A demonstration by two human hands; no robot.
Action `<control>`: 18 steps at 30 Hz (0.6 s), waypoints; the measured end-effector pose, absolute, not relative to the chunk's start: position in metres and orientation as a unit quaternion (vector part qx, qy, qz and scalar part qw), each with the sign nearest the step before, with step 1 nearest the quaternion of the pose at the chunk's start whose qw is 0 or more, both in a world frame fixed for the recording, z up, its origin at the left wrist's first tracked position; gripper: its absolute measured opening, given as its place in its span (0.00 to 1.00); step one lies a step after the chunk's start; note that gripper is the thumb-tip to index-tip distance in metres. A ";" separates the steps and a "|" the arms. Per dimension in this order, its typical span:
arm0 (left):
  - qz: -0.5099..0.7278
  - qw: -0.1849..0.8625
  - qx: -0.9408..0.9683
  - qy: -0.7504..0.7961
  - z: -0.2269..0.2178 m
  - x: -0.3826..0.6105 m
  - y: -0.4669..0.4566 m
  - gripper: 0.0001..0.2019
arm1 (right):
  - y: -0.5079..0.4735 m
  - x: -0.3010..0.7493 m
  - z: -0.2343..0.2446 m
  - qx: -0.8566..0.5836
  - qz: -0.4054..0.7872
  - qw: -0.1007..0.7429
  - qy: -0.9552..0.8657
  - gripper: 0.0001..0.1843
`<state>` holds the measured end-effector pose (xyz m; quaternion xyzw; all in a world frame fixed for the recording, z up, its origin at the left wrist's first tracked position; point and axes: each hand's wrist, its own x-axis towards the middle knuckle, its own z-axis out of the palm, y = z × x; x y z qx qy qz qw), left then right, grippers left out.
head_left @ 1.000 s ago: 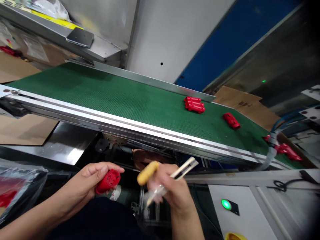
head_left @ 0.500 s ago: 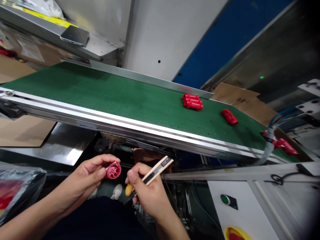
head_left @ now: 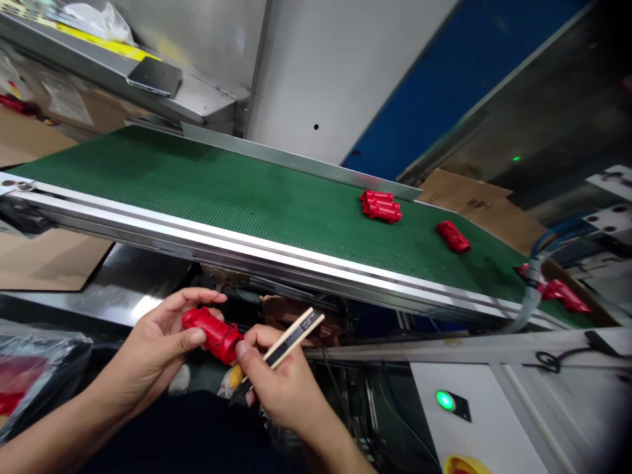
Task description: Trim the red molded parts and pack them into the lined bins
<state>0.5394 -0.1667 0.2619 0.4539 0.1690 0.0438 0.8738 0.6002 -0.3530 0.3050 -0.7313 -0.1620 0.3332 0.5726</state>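
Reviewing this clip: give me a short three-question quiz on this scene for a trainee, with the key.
1. Which hand holds the red plastic part?
2. True or false: the phone lies on a steel ledge above the green conveyor belt.
3. What colour is the lit push button near the belt? A) green B) red C) blue

Key:
1. The left hand; the right hand grips a cream-and-black strip.
2. True.
3. A.
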 end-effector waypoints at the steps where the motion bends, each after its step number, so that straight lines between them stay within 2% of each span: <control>1: 0.035 0.884 0.429 0.182 0.265 0.540 -0.167 0.26 | -0.353 0.600 0.305 -0.747 0.298 0.558 -0.203 0.21; 5: -0.004 0.905 0.356 0.231 0.274 0.541 -0.170 0.28 | -0.357 0.603 0.303 -0.804 0.096 0.459 -0.365 0.16; 8: -0.003 0.900 0.355 0.252 0.278 0.542 -0.169 0.24 | -0.365 0.606 0.306 -0.799 0.002 0.471 -0.374 0.07; 13: 0.031 0.897 0.372 0.237 0.282 0.547 -0.168 0.23 | -0.370 0.601 0.321 -0.713 0.040 0.578 -0.394 0.18; 18: 0.038 0.895 0.379 0.232 0.285 0.549 -0.171 0.27 | -0.364 0.597 0.318 -0.682 0.038 0.608 -0.405 0.21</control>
